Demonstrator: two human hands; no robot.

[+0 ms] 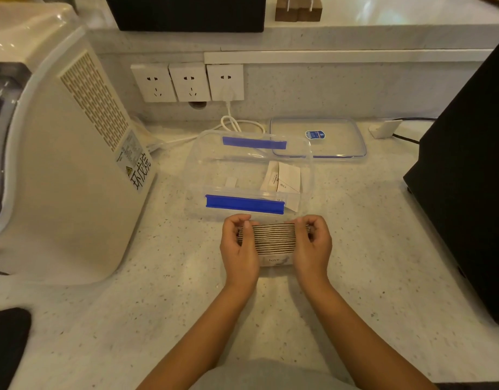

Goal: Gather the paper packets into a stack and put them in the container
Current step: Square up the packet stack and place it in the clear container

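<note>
Packet stack (274, 239) ends hidden by left hand (239, 249), right hand (313, 246).

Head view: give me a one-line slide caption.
Both hands, left and right, square a stack of paper packets before the open clear container, lid beside it.

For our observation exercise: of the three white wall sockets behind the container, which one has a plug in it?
The right-hand socket, nearest the clear lid. A white plug and cable hang from it; the left socket and middle socket are empty.
</note>
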